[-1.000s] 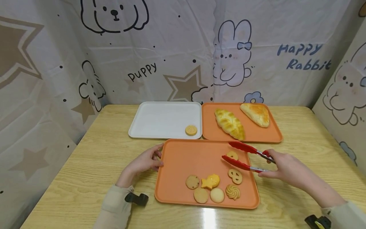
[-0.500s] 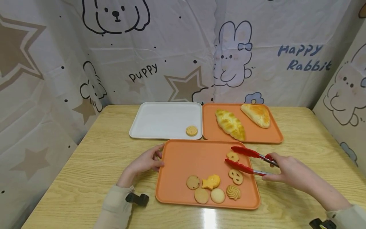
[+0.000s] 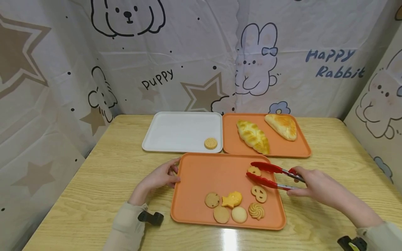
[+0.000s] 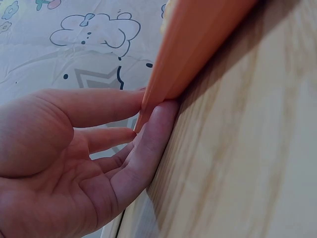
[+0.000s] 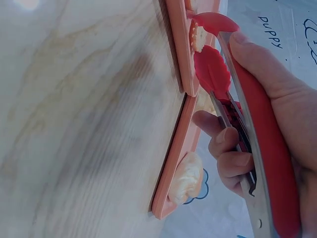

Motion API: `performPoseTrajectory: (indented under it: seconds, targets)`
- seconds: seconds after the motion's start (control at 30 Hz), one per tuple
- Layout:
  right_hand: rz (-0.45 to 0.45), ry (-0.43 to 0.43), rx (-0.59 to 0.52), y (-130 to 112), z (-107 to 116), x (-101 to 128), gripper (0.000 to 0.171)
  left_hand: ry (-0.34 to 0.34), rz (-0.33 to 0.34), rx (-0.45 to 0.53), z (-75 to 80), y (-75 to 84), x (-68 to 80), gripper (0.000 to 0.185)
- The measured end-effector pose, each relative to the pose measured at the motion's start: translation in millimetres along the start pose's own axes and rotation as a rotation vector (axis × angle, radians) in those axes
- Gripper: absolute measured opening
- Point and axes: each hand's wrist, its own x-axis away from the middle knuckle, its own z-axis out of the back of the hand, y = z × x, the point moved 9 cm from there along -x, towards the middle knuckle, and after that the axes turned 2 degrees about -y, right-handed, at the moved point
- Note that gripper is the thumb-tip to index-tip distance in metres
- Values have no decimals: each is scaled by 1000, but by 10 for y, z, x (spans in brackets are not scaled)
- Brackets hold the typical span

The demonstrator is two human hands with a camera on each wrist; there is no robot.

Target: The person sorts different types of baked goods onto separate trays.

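My right hand (image 3: 314, 184) grips red-tipped metal tongs (image 3: 263, 180) over the right side of the near orange tray (image 3: 201, 174). Their tips lie on either side of a small flower-shaped cookie (image 3: 253, 170); whether both touch it I cannot tell. In the right wrist view the tongs (image 5: 270, 163) lie between thumb and curled fingers. At the tray's left edge, my left hand (image 3: 161, 176) pinches the rim, thumb on one side and fingers underneath in the left wrist view. Below the tongs lie a pretzel cookie (image 3: 259, 194), a swirl cookie (image 3: 256, 211) and a fish-shaped cookie (image 3: 232, 199).
Several round cookies, one a chocolate-chip cookie (image 3: 212, 199), lie near the tray's front edge. Behind stands a white tray (image 3: 176, 130) with one round biscuit (image 3: 210, 143). Beside it, another orange tray (image 3: 295, 150) bears a braided bread (image 3: 253, 136) and a triangular pastry (image 3: 281, 127).
My right hand has brought the tongs down around the flower-shaped cookie, and their tips have drawn closer together. The cookie has shifted slightly left since half a second ago. My left hand stays at the rim.
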Motion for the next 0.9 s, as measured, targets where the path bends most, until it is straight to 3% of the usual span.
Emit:
performPoseTrajectory:
  seconds: [0.47,0.9]
  targets:
    - [20,24,-21,-71,33,-379,51,-5,-14,2,-4,-16,-14,75]
    - [-13,19,-46,-151,57,-847,53,-12,-28,4,1,3,-6,76]
